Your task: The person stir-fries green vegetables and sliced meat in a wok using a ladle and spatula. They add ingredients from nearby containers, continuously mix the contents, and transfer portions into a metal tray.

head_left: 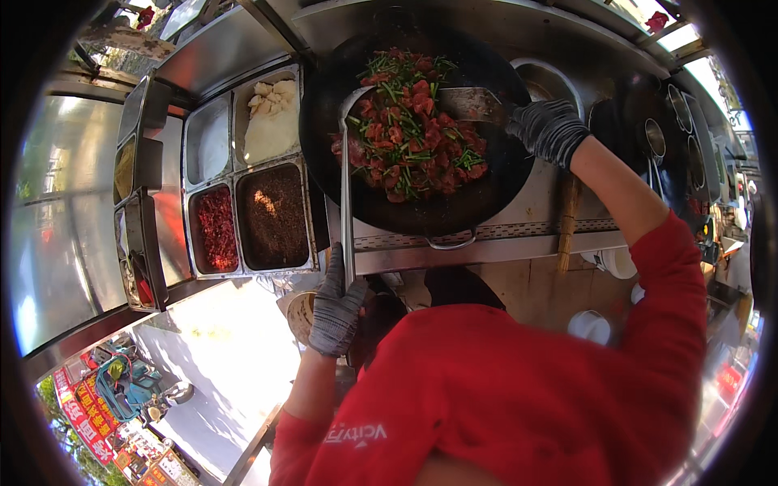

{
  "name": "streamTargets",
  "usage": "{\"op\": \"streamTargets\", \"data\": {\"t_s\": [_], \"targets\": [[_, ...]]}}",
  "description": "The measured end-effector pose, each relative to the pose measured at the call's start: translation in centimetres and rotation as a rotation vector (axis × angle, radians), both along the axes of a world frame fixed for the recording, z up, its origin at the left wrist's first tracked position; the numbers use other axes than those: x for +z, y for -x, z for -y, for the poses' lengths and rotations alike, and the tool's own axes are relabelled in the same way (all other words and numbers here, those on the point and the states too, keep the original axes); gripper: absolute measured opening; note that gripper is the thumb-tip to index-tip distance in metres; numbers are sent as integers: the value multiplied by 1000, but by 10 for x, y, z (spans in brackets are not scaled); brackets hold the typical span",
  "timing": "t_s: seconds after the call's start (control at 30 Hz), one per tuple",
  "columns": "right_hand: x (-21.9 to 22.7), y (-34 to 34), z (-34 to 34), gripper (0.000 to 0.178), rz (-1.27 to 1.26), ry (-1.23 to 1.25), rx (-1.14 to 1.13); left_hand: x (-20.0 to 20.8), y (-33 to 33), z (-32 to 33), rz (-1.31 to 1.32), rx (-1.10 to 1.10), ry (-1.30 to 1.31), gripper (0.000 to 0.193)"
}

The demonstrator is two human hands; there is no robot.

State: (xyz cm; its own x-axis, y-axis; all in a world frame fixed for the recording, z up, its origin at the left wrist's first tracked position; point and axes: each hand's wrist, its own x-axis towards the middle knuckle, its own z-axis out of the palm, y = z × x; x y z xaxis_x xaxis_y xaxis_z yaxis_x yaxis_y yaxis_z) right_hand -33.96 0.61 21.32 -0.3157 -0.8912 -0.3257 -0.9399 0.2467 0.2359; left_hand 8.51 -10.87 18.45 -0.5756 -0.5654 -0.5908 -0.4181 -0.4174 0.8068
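A large black wok (324, 162) holds chunks of reddish meat (421, 101) mixed with cut green stems (397, 162). My left hand (336, 312), in a grey knit glove, is closed around the lower end of a long metal ladle handle (347, 211). The ladle's head rests at the left edge of the food. My right hand (549, 131), gloved in dark stripes, grips a wok spatula (474, 105) at the wok's right side. The spatula's broad metal blade touches the food from the right; its handle is mostly covered by the hand.
Left of the wok stand metal pans with white powder (209, 142), a pale paste (271, 130), chopped red pepper (216, 227) and a dark brown seasoning (274, 215). A bamboo brush (569, 219) hangs over the counter edge, below a round metal pot (547, 81). Small containers (139, 243) line the left wall.
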Motion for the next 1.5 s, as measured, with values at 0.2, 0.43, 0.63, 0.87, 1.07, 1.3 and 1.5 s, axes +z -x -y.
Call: {"op": "streamTargets", "data": {"t_s": [0.2, 0.43, 0.63, 0.87, 1.07, 1.3, 1.5], "targets": [[4, 53, -32, 36, 418, -287, -383, -15, 17, 21, 190, 65, 3, 66], [-68, -35, 37, 40, 373, 133, -188, -18, 12, -8, 102, -82, 45, 69], [33, 44, -21, 36, 211, -157, -174, -7, -17, 15, 191, -124, 293, 69], [-104, -15, 18, 34, 916, -105, -760, -24, 28, -8, 102, -14, -69, 67], [-110, -35, 36, 33, 413, 325, -166, -20, 31, 4, 3, -18, 122, 68], [68, -48, 31, 33, 196, -35, -327, -30, 7, 43, 53, -305, 693, 70], [-12, -7, 33, 36, 217, 91, -289, -51, 62, 49, 114, -99, 148, 70]]}}
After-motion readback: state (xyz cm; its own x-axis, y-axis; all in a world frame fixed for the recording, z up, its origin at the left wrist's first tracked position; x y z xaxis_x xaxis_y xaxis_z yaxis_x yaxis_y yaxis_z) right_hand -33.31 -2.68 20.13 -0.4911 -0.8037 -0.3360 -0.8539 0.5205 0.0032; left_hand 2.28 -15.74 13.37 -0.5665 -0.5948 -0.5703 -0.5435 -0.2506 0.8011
